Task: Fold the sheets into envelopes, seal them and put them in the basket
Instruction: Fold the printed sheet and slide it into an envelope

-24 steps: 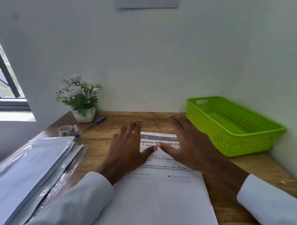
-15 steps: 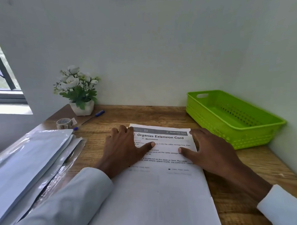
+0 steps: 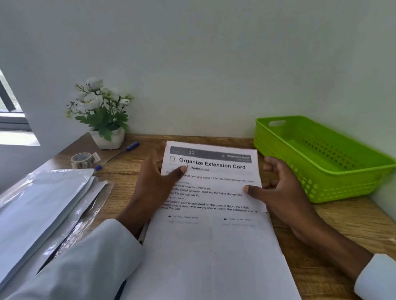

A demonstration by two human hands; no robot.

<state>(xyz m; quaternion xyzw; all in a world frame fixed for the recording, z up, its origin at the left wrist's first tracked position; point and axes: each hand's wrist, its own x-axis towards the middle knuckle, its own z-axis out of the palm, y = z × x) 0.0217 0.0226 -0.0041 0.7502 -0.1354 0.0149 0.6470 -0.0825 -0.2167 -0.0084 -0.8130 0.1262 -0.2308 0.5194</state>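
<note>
Both hands have slid outward: left hand (image 3: 153,187) and right hand (image 3: 281,189) pinch the printed sheet (image 3: 214,194) at its edges, far end lifting; the first fold looks underway, needing aligned edges next.

Left hand (image 3: 153,187) and right hand (image 3: 281,189) pinch printed sheet (image 3: 212,194) edges; green basket (image 3: 324,185) right.
</note>
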